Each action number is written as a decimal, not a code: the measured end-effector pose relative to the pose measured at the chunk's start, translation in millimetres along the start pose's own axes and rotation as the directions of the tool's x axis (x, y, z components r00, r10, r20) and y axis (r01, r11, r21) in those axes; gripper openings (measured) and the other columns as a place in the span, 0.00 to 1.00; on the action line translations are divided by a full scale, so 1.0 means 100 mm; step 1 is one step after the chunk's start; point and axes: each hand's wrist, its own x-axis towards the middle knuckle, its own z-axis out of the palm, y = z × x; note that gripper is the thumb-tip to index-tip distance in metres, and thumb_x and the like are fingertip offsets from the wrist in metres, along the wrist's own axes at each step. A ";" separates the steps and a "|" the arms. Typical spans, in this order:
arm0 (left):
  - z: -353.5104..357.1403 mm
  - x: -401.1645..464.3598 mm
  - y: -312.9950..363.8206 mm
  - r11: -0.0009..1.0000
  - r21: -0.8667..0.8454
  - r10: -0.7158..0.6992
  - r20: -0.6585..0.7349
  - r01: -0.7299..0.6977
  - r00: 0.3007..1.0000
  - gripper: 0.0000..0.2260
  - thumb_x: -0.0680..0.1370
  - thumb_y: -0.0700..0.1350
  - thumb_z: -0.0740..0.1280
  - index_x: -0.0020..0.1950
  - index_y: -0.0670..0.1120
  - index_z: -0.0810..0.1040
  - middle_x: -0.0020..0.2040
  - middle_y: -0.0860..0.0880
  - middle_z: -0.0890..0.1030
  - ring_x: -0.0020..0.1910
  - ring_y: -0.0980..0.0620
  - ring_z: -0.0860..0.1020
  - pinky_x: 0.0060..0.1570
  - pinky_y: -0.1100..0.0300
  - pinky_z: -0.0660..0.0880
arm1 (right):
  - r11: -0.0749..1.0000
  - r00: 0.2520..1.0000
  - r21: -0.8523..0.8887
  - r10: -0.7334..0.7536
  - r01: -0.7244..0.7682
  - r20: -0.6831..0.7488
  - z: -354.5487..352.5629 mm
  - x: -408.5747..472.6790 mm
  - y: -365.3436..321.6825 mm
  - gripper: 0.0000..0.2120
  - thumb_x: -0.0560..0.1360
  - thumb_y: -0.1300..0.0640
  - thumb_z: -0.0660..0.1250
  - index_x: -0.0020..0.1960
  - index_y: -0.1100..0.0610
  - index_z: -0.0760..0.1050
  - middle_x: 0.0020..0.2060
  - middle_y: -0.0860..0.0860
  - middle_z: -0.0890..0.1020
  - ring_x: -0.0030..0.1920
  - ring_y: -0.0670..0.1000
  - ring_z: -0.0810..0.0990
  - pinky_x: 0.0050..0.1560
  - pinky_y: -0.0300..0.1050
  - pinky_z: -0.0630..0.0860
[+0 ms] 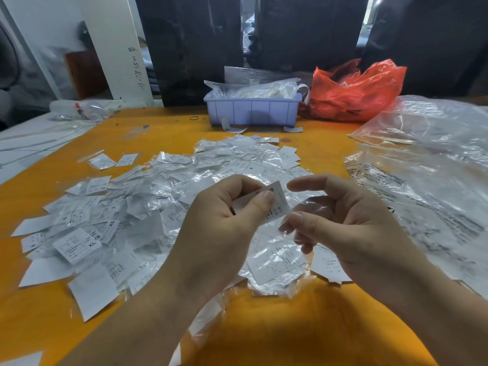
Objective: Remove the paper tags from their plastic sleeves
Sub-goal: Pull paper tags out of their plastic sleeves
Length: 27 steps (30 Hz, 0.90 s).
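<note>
Separation of one paper tag (274, 200) from its plastic sleeve (303, 207) is under way above the heap of tags (148, 207) on the orange worktop (303, 326). The tag is pinched between thumb and curled fingers of the left hand (224, 220). The sleeve appears to be held by thumb and lower fingers of the right hand (343, 225), its forefinger extended. The tag should be gripped firmly near its edge while the film is drawn straight off, sideways, so that nothing tears or creases.
</note>
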 end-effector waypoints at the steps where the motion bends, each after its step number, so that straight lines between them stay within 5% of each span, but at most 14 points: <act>1: 0.00 0.00 0.00 1.000 -0.005 -0.003 0.010 0.003 1.000 0.06 0.77 0.49 0.68 0.41 0.50 0.81 0.29 0.60 0.78 0.30 0.63 0.75 0.31 0.75 0.69 | 1.000 1.000 0.000 -0.002 0.002 -0.004 0.00 0.00 0.00 0.18 0.68 0.55 0.75 0.56 0.52 0.76 0.37 0.54 0.85 0.34 0.49 0.81 0.35 0.41 0.77; 7: 0.00 0.00 0.01 1.000 -0.023 0.002 0.037 -0.002 0.999 0.11 0.70 0.56 0.65 0.41 0.51 0.82 0.30 0.61 0.79 0.32 0.65 0.76 0.31 0.75 0.69 | 1.000 0.999 0.003 -0.028 0.028 -0.028 -0.01 0.00 0.01 0.17 0.68 0.56 0.75 0.56 0.51 0.77 0.38 0.54 0.85 0.36 0.52 0.82 0.35 0.43 0.79; 16: -0.01 0.00 -0.06 0.995 0.104 0.006 -0.018 -0.004 1.000 0.06 0.77 0.50 0.68 0.41 0.52 0.81 0.37 0.57 0.81 0.36 0.63 0.77 0.31 0.72 0.71 | 0.999 0.997 0.016 -0.051 0.052 -0.052 -0.03 0.01 0.03 0.16 0.70 0.62 0.72 0.56 0.53 0.77 0.40 0.53 0.84 0.36 0.52 0.82 0.35 0.44 0.80; 27: 0.04 -0.02 -0.07 0.998 0.065 0.017 -0.002 -0.017 1.000 0.04 0.78 0.46 0.68 0.44 0.54 0.78 0.38 0.59 0.83 0.36 0.62 0.80 0.32 0.72 0.73 | 0.996 0.996 -0.042 -0.075 0.073 -0.042 -0.01 0.00 0.05 0.16 0.72 0.65 0.72 0.56 0.50 0.77 0.40 0.51 0.85 0.38 0.50 0.83 0.35 0.43 0.79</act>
